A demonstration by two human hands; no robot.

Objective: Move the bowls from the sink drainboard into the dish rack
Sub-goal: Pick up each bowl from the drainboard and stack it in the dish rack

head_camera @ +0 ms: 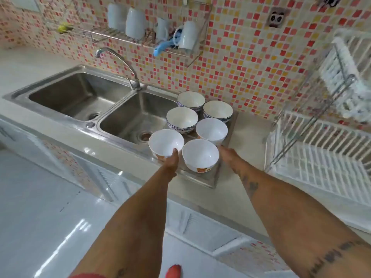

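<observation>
Several white bowls stand upright on the steel drainboard [202,179] to the right of the sink. My left hand [170,160] grips the front left bowl [165,142], thumb over its near rim. Beside it stands the front bowl with an orange print [199,155]. My right hand [227,155] reaches the near side of the plain white bowl behind it [211,131]; its fingers are hidden, so its grip is unclear. Three blue-patterned bowls [181,119] [217,111] [190,100] stand further back. The white wire dish rack [321,157] stands on the counter at the right.
A steel double sink [80,97] with a curved tap [120,61] lies to the left. A wall shelf above holds white mugs [135,24] and a blue utensil [162,48]. The rack has an upper tier [349,63]. Beige counter [247,141] separates drainboard and rack.
</observation>
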